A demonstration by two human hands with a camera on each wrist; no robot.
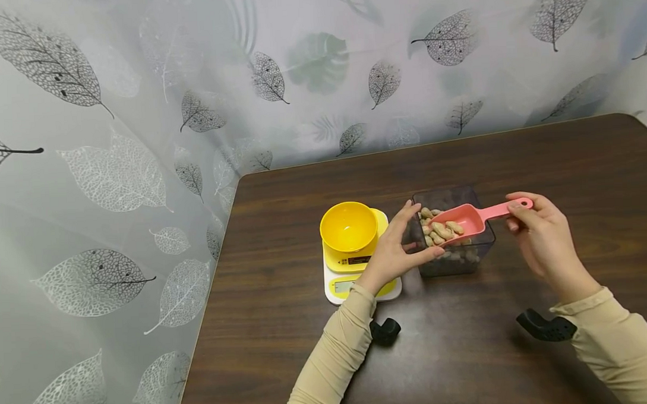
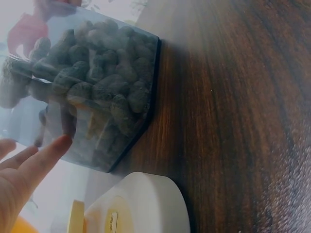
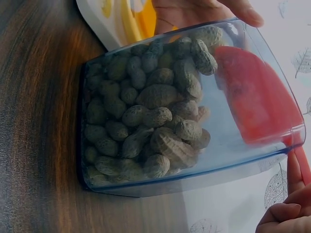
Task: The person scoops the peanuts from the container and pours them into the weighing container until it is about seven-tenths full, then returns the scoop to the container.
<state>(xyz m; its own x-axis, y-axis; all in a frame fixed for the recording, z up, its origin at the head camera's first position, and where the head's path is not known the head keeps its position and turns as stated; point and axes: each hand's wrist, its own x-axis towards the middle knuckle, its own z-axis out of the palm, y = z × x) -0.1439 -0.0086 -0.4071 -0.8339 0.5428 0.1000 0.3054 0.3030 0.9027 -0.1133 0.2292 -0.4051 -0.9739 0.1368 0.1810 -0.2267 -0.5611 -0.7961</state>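
Observation:
A clear, dark-tinted plastic container (image 1: 456, 266) of unshelled peanuts (image 3: 158, 94) stands on the table. My left hand (image 1: 393, 247) holds it at the left side, thumb at the near rim and fingers along the wall. In the left wrist view, fingertips (image 2: 62, 141) touch that wall. My right hand (image 1: 544, 236) pinches the handle of a pink scoop (image 1: 495, 211). The scoop lies tilted over the container's opening, its bowl inside the rim, with several peanuts (image 1: 447, 228) in it. Through the wall, the right wrist view shows the scoop's bowl (image 3: 252, 97) above the peanuts.
Left of the container is a yellow and white kitchen scale (image 1: 334, 294) bearing a yellow bowl (image 1: 348, 228). My left forearm crosses its near right corner. The brown wooden table (image 1: 261, 257) meets leaf-patterned curtains (image 1: 319, 65) at the back and left.

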